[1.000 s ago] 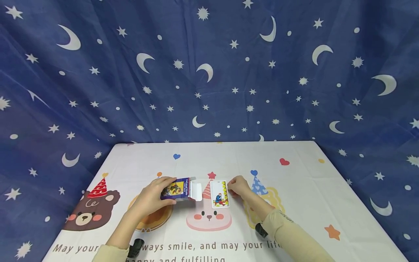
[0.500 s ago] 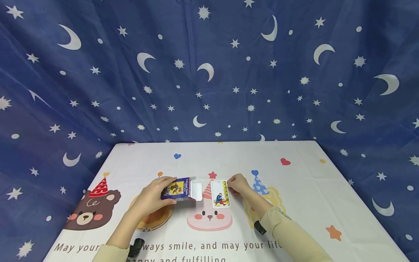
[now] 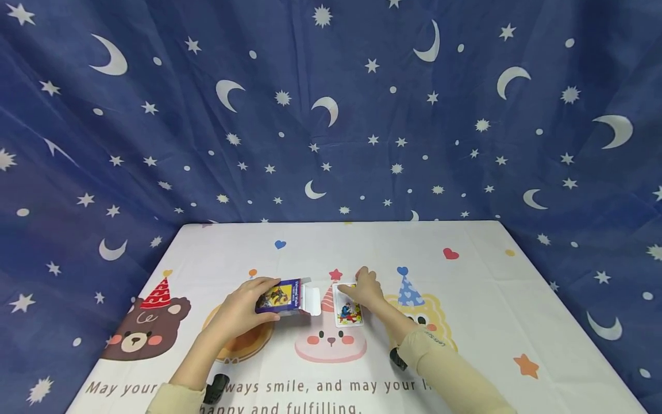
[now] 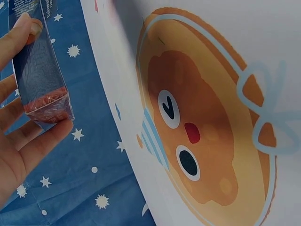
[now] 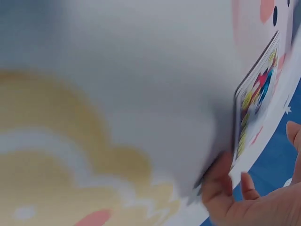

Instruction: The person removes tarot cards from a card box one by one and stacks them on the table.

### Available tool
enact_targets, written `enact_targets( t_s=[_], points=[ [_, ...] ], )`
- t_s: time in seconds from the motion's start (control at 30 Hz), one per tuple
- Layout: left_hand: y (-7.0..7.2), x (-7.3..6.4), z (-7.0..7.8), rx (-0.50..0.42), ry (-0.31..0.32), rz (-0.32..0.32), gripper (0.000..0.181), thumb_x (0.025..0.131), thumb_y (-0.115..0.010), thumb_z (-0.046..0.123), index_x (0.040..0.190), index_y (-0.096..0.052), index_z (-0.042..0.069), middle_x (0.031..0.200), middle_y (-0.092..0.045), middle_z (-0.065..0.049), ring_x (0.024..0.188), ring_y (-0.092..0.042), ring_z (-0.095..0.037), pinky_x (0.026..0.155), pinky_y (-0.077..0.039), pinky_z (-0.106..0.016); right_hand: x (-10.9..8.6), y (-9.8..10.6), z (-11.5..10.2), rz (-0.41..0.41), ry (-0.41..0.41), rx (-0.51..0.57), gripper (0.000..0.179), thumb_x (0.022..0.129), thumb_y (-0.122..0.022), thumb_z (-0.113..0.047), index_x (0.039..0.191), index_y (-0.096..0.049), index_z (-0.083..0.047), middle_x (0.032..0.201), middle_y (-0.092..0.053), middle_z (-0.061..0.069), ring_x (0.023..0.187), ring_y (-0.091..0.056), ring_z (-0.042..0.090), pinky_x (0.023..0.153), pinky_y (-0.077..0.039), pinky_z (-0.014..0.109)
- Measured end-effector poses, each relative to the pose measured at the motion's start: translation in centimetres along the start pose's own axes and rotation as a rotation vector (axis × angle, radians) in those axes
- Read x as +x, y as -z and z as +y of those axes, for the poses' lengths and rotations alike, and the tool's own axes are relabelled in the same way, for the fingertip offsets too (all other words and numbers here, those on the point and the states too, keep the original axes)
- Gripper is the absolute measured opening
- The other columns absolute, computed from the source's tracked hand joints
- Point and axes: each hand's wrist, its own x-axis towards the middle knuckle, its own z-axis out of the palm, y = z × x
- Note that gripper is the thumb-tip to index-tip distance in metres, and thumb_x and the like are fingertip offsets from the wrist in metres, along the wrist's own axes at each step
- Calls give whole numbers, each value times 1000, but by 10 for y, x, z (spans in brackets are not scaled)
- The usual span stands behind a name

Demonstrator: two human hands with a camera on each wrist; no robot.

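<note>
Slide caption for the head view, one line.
Left hand holds an open card box; right hand at the far end of a picture card.

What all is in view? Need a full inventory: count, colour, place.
Card box: 1, dark blue with yellow picture, in the left hand, white flap open toward the cards
Illustrated cards: one face showing, total unclear, white with multicoloured art, on the tablecloth by the right hand
Tablecloth: 1, white, over the table
Printed cartoon figures: 4, brown, orange-brown, pink, yellow, across the tablecloth
Backdrop: blue with white moons and stars, behind and beside the table
Wrist devices: 2, black, one at each wrist
Sleeves: 2, beige, on the forearms
Left hand: 1, bare, holding the box
Right hand: 1, bare, at the cards' far end
</note>
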Motion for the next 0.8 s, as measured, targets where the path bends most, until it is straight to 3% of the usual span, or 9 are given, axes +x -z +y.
enact_targets(
  t_s=[0.17, 0.4, 0.8],
  points=[
    [0, 2, 0, 3, -5, 8, 72, 70, -82, 32, 133, -54, 11, 130, -57, -12, 117, -54, -34, 93, -47, -55, 1, -20, -17, 93, -45, -124, 69, 72, -78, -43, 113, -46, 2, 107, -48, 25, 98, -50, 40, 76, -50, 55],
    [-1, 0, 1, -7, -11, 12, 71, 71, -82, 30, 133, -54, 10, 129, -57, -12, 118, -54, -35, 92, -47, -56, 3, -39, -24, 177, -101, -220, 69, 68, -81, -36, 114, -44, 0, 109, -47, 24, 99, -47, 38, 76, -47, 53],
    [-1, 1, -1, 6, -9, 17, 71, 71, -82, 30, 133, -54, 11, 129, -57, -12, 118, -54, -35, 92, -47, -56, 2, -36, -26, 153, -113, -202, 68, 73, -79, -35, 118, -45, 3, 112, -45, 25, 103, -46, 39, 80, -47, 54]
  ],
)
